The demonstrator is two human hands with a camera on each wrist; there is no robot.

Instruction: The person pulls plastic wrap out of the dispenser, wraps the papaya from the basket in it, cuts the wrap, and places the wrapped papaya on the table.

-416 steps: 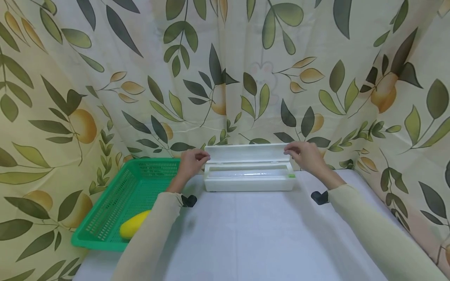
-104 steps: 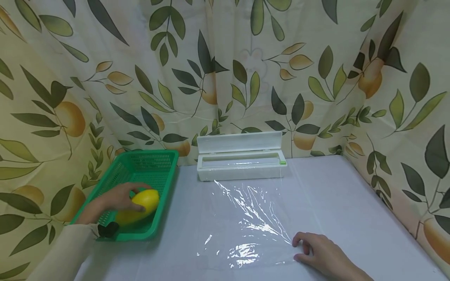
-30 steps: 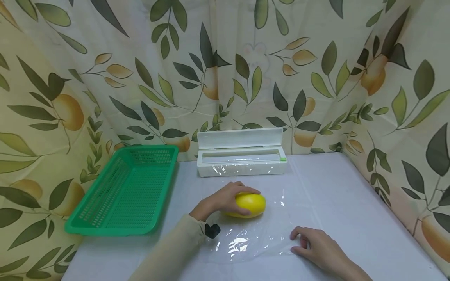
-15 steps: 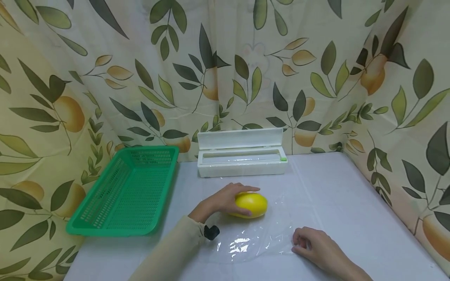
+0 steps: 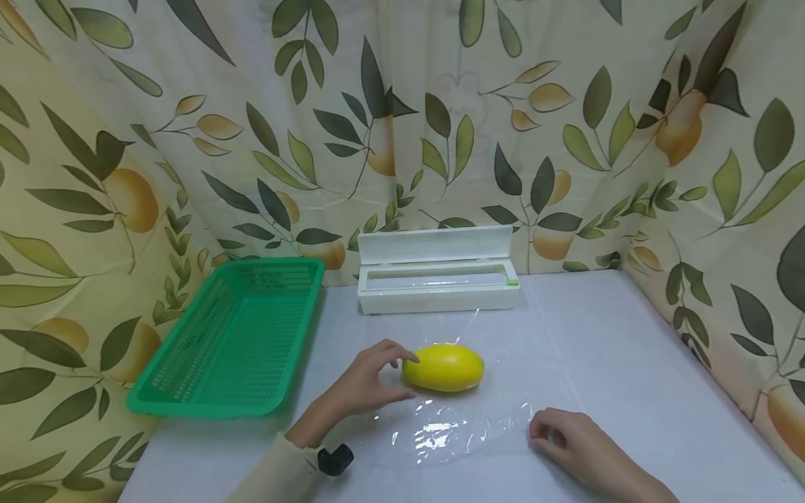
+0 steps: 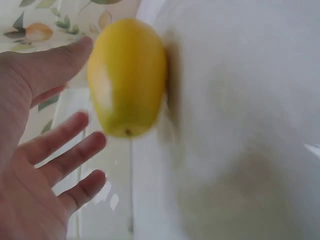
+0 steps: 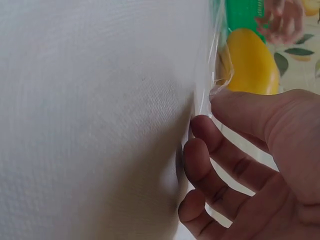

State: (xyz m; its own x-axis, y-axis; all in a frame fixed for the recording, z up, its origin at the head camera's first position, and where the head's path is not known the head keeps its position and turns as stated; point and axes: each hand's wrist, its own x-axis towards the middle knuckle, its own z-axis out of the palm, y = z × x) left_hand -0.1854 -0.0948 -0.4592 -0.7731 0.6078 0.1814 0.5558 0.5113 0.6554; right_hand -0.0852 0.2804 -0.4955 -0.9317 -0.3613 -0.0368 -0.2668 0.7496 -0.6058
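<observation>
A smooth yellow oval fruit [image 5: 444, 367] lies on its side on a sheet of clear cling film [image 5: 440, 436] spread over the white cloth. My left hand [image 5: 371, 381] is at the fruit's left end, thumb and fingers spread apart around it without gripping. In the left wrist view the fingers are extended and the fruit [image 6: 127, 80] stands free of the palm. My right hand [image 5: 578, 447] pinches the film's near right corner between thumb and forefinger. The right wrist view shows the gathered film [image 7: 216, 90] at the thumb tip, the other fingers curled below.
Behind the fruit is a white cling film box [image 5: 437, 302], its lid [image 5: 435, 244] raised, with the film running out over its front. A green plastic basket [image 5: 251, 349] sits on the left of the table. A leaf-patterned curtain [image 5: 402, 140] closes off the back and sides.
The left hand carried the fruit from the basket onto the film, then let go and drew back left. The right hand keeps its pinch on the film corner. Earlier, both hands were at the box lid.
</observation>
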